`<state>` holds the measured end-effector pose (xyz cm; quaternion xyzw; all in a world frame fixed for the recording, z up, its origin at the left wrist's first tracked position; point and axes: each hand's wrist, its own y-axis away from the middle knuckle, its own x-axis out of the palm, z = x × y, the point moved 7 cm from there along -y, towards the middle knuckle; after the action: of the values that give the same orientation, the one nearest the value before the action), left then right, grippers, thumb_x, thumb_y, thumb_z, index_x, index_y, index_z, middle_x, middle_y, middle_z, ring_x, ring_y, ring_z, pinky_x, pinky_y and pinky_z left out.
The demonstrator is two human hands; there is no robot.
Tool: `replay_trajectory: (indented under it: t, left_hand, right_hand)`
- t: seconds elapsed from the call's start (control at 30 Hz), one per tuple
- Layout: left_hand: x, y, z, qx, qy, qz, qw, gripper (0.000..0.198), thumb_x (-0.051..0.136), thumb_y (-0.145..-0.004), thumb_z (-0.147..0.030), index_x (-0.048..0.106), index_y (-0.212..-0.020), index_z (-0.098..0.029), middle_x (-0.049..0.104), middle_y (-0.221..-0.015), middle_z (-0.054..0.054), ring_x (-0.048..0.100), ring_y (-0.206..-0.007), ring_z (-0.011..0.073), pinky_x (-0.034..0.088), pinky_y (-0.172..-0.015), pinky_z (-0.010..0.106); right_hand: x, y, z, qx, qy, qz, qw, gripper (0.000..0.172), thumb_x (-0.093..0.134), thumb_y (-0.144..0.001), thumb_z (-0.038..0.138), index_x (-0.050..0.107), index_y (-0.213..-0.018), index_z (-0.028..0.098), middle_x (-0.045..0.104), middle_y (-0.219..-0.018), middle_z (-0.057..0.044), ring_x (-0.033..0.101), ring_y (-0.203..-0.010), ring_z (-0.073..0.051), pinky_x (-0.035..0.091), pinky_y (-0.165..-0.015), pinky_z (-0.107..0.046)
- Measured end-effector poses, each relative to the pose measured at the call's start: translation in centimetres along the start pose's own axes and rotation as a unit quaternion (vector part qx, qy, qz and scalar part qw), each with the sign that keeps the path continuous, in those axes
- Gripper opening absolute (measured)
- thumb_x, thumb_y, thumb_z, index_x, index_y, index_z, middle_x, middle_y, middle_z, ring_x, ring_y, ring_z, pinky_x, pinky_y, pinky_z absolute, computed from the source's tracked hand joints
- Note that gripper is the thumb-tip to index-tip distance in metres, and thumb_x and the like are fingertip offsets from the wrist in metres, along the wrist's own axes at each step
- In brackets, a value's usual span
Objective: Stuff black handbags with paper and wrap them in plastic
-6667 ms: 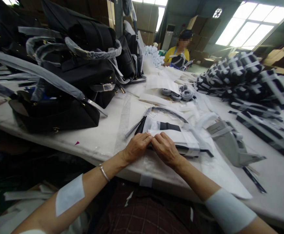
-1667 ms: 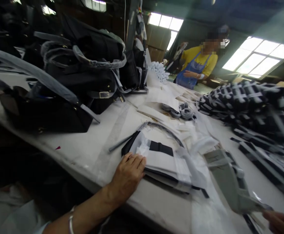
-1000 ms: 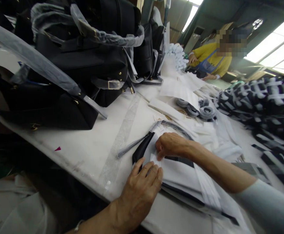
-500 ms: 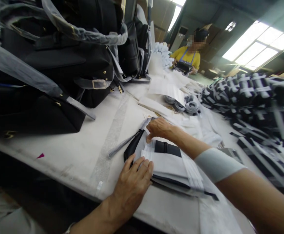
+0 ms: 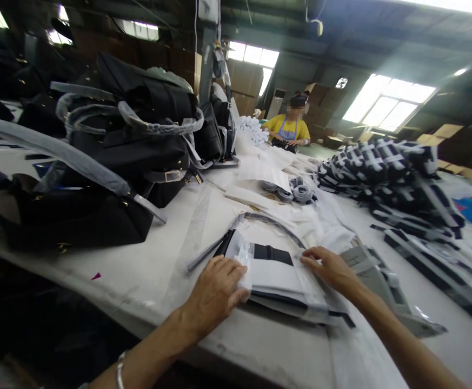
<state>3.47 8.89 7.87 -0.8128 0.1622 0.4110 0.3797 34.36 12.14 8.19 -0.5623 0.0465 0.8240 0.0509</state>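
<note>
A flat black handbag [image 5: 271,254], partly covered by a white sheet [image 5: 274,275] and clear plastic, lies near the table's front edge. Its wrapped handle [image 5: 266,218] arches over the far side. My left hand [image 5: 218,283] rests on the bag's left part, fingers over the clear plastic [image 5: 246,256] and thumb apart from them. At the bag's right side is my right hand [image 5: 328,267], its fingertips on the plastic by the handle's right end, index finger stretched out. The bag's underside is hidden.
Black handbags [image 5: 134,154] with wrapped straps are piled on the left. Grey rolls [image 5: 300,190] and white sheets [image 5: 264,172] lie behind the bag. Black-and-white wrapped pieces [image 5: 381,162] are heaped right, near a grey device [image 5: 385,286]. A person in yellow [image 5: 288,129] works farther back.
My right hand has moved from the bag's far left corner to its right side, uncovering the handle's arch. My left hand stays on the left part, now over clear plastic. The view has tilted up.
</note>
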Motion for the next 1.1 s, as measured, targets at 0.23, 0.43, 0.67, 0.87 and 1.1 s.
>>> replay_trajectory:
  t: [0.23,0.43,0.67,0.87,1.1]
  left_hand:
    - [0.0,-1.7,0.9,0.002,-0.056,0.109,0.992,0.017,0.063,-0.093,-0.033,0.064,-0.104,-0.020,0.067,-0.102,0.004,0.064,-0.098,0.0199,0.044,-0.094,0.037]
    - [-2.7,-1.0,0.2,0.016,-0.086,0.185,0.979,0.013,0.060,-0.095,-0.032,0.067,-0.090,-0.022,0.069,-0.087,-0.001,0.065,-0.089,0.0190,0.035,-0.101,0.041]
    - [1.2,-4.8,2.3,0.020,-0.090,0.194,0.977,0.023,0.054,-0.098,-0.026,0.062,-0.119,-0.023,0.069,-0.117,0.002,0.058,-0.117,0.0201,0.032,-0.107,0.041]
    - [4.1,-4.5,4.1,-0.007,-0.101,0.209,0.973,0.019,0.046,-0.101,-0.030,0.062,-0.104,-0.020,0.067,-0.102,0.002,0.057,-0.104,0.0194,0.032,-0.106,0.042]
    - [4.5,-5.1,4.5,-0.023,-0.116,0.233,0.965,0.034,0.033,-0.104,-0.032,0.061,-0.089,-0.019,0.065,-0.090,0.003,0.056,-0.089,0.0203,0.037,-0.091,0.039]
  right_hand:
    - [1.6,3.4,0.4,0.002,-0.069,-0.040,0.997,0.037,0.056,-0.081,0.044,0.070,-0.107,0.022,0.068,-0.117,-0.012,0.061,-0.113,-0.030,0.042,-0.105,-0.041]
    - [1.7,6.3,1.9,-0.019,-0.066,0.047,0.997,0.039,0.056,-0.084,0.047,0.072,-0.110,0.022,0.067,-0.121,-0.012,0.062,-0.110,-0.031,0.046,-0.098,-0.042]
    - [3.2,5.3,8.2,-0.116,0.008,0.027,0.993,0.034,0.044,-0.098,0.030,0.068,-0.119,0.019,0.068,-0.124,-0.010,0.059,-0.117,-0.027,0.040,-0.102,-0.039]
    - [6.7,5.5,7.8,-0.117,0.071,0.004,0.991,0.035,0.039,-0.103,0.033,0.065,-0.120,0.018,0.072,-0.109,-0.010,0.061,-0.101,-0.027,0.035,-0.097,-0.042]
    - [6.6,5.1,7.2,-0.101,0.063,-0.002,0.993,0.029,0.043,-0.102,0.033,0.068,-0.106,0.020,0.071,-0.097,-0.006,0.059,-0.093,-0.025,0.034,-0.092,-0.040]
